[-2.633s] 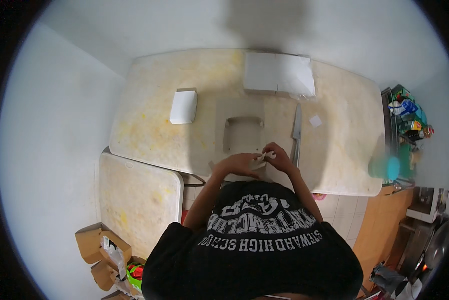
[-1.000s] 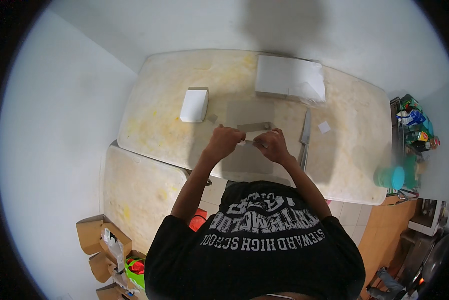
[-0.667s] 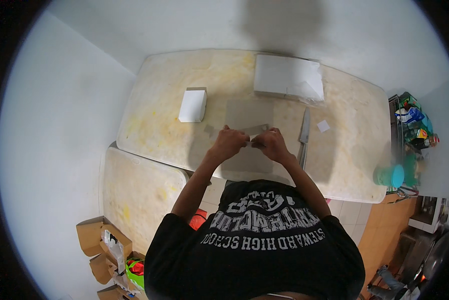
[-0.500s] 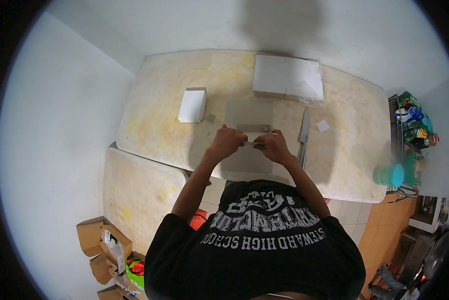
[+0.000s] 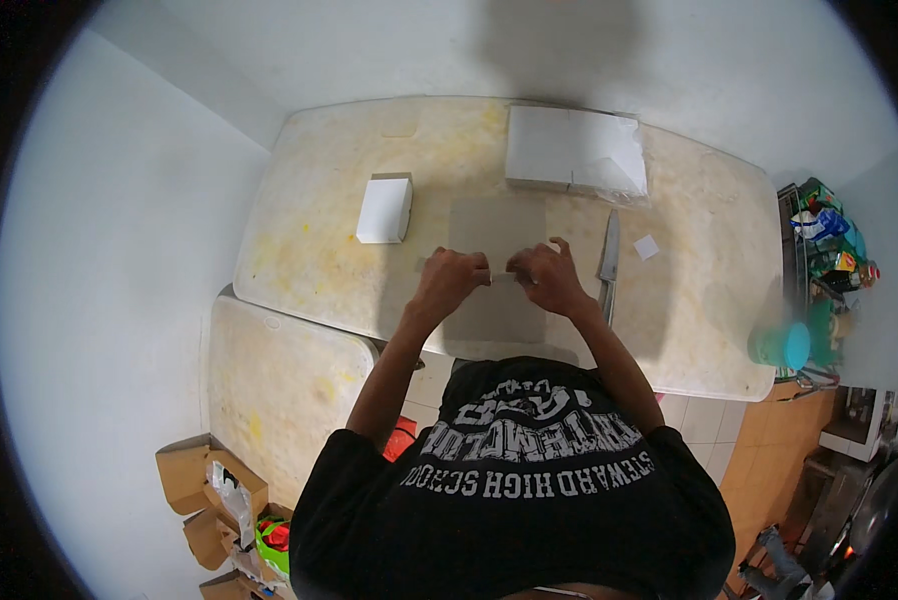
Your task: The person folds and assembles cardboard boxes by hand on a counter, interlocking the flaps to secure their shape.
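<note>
Grey card lies on the desk before the person, its near panel flat; over its middle, the left hand and right hand pinch opposite ends of a pale raised strip, seemingly part of the card, so the folding looks only partly done. Beyond, the far panel is as yet unfolded. A knife rests untouched at right, a white box at left looks fully formed, and a wrapped white stack sits farthest off

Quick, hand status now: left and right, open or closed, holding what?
Left hand: closed, holding one end of a thin pale strip.
Right hand: closed on its other end; fingertips partly hidden.
</note>
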`<state>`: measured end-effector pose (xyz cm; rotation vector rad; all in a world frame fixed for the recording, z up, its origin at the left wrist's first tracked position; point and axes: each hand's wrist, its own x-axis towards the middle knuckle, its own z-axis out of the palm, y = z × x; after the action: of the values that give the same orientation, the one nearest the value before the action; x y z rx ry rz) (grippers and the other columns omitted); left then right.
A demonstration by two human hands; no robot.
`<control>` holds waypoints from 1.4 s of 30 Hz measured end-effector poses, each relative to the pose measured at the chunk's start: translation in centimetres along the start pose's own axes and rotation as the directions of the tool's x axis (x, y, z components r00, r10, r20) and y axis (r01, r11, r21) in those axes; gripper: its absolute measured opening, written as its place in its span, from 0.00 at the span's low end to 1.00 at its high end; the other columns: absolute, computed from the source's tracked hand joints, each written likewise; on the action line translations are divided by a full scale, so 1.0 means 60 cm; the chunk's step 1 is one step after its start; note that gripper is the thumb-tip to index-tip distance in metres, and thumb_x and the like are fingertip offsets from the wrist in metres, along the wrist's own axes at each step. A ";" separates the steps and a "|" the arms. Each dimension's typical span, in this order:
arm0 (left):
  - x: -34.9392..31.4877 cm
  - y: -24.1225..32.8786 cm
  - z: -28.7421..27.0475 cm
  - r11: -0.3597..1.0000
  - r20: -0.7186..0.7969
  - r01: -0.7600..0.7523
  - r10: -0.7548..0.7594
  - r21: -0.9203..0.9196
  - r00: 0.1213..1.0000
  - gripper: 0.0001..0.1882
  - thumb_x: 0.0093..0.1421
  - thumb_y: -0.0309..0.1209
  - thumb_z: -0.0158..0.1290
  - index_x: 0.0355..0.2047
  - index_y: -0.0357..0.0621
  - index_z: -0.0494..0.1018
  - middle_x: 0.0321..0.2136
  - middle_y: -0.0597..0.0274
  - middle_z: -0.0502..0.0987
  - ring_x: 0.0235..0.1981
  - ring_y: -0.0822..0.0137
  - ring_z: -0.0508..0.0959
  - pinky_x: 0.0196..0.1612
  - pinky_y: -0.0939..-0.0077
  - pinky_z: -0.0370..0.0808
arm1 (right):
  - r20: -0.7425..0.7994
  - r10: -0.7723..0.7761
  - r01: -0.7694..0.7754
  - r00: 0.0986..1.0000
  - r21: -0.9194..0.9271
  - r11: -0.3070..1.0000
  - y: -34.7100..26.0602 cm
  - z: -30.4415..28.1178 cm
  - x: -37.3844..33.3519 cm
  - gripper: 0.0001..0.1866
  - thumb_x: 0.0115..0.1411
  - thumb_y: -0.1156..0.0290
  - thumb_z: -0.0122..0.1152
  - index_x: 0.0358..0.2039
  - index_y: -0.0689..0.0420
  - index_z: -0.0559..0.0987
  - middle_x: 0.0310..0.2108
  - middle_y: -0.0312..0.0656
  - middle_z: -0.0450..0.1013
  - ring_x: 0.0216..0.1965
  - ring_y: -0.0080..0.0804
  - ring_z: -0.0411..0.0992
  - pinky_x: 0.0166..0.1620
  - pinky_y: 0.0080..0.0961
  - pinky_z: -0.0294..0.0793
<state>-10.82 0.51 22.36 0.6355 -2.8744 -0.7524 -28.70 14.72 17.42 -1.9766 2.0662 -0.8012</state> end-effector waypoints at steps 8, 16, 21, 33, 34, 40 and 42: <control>-0.005 -0.009 -0.013 0.999 -0.156 -0.034 0.032 -0.011 0.987 0.09 0.54 0.35 0.62 0.30 0.43 0.78 0.26 0.57 0.82 0.29 0.54 0.82 0.38 0.61 0.76 | -0.030 0.007 -0.005 1.000 0.085 0.996 -0.013 -0.008 0.010 0.07 0.55 0.72 0.62 0.35 0.47 0.81 0.35 0.32 0.78 0.45 0.33 0.74 0.60 0.46 0.57; -0.015 -0.001 -0.015 0.987 -0.106 0.013 -0.031 -0.162 0.994 0.07 0.55 0.31 0.60 0.30 0.41 0.78 0.28 0.54 0.82 0.30 0.53 0.82 0.37 0.64 0.77 | -0.004 0.043 -0.042 0.999 0.071 0.997 -0.005 -0.005 0.017 0.06 0.57 0.67 0.61 0.34 0.48 0.83 0.37 0.34 0.78 0.44 0.37 0.75 0.59 0.46 0.58; -0.026 -0.013 0.001 0.990 -0.028 -0.105 0.103 -0.089 0.994 0.04 0.56 0.29 0.58 0.31 0.42 0.78 0.27 0.56 0.81 0.32 0.54 0.81 0.39 0.62 0.76 | 0.096 0.100 -0.107 0.990 0.075 0.991 -0.006 -0.005 0.024 0.06 0.55 0.68 0.61 0.34 0.48 0.83 0.39 0.34 0.78 0.45 0.36 0.74 0.58 0.46 0.59; -0.036 -0.001 0.062 0.992 0.027 -0.118 0.117 0.038 0.993 0.05 0.58 0.29 0.56 0.36 0.47 0.77 0.41 0.56 0.77 0.38 0.52 0.80 0.41 0.57 0.77 | 0.197 -0.205 0.243 0.959 -0.196 0.950 -0.001 0.003 0.032 0.11 0.53 0.72 0.60 0.37 0.44 0.82 0.38 0.35 0.73 0.51 0.37 0.69 0.65 0.52 0.52; -0.038 -0.007 0.068 0.995 0.045 -0.091 0.094 -0.051 0.995 0.07 0.57 0.30 0.55 0.37 0.48 0.78 0.40 0.56 0.79 0.39 0.51 0.80 0.42 0.56 0.76 | 0.213 -0.183 0.223 0.960 -0.180 0.958 0.000 0.006 0.028 0.10 0.53 0.71 0.61 0.37 0.44 0.83 0.38 0.34 0.74 0.51 0.37 0.69 0.65 0.52 0.52; -0.032 -0.007 0.065 0.974 0.103 0.032 -0.009 -0.224 0.995 0.10 0.56 0.29 0.57 0.38 0.44 0.81 0.33 0.50 0.82 0.36 0.49 0.80 0.43 0.59 0.76 | 0.169 -0.146 0.169 0.975 -0.131 0.977 -0.004 0.001 0.007 0.13 0.55 0.66 0.64 0.42 0.41 0.82 0.45 0.35 0.72 0.56 0.38 0.65 0.66 0.52 0.48; -0.032 -0.012 0.063 0.971 0.137 0.068 -0.037 -0.228 0.990 0.10 0.55 0.28 0.58 0.38 0.40 0.81 0.33 0.49 0.82 0.34 0.48 0.81 0.42 0.61 0.77 | 0.082 -0.148 0.156 0.986 -0.100 0.983 -0.017 -0.002 -0.002 0.14 0.55 0.64 0.65 0.44 0.41 0.81 0.48 0.35 0.71 0.59 0.39 0.63 0.66 0.52 0.48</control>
<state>-9.58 2.41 18.71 0.6553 -2.8315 -1.1586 -27.88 14.88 18.02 -2.2078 1.9734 -0.6451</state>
